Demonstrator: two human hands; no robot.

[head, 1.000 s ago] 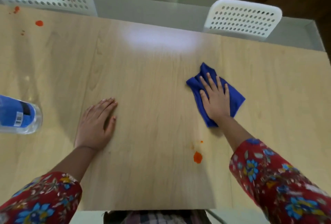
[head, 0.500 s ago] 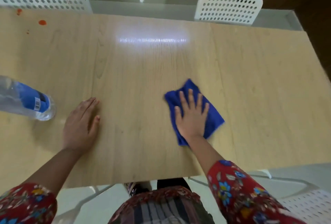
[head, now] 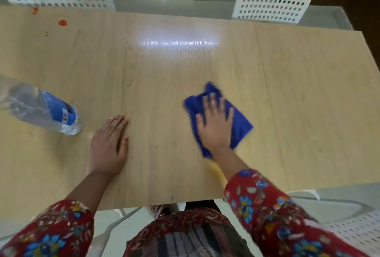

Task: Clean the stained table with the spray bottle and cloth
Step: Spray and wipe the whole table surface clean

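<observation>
— Where is the cloth?
— The blue cloth [head: 240,125] is flat under the right grip [head: 216,128]. The fingers are spread and press it onto the table [head: 287,84], and its edges stick out on either side of the palm.
— And the other one?
— The left grip [head: 109,145] lies flat on the table with straight fingers close together, well apart from the cloth.
— The spray bottle?
— The spray bottle [head: 51,112] sits just left of the left grip, untouched. Orange stains [head: 62,22] lie far beyond it.
</observation>
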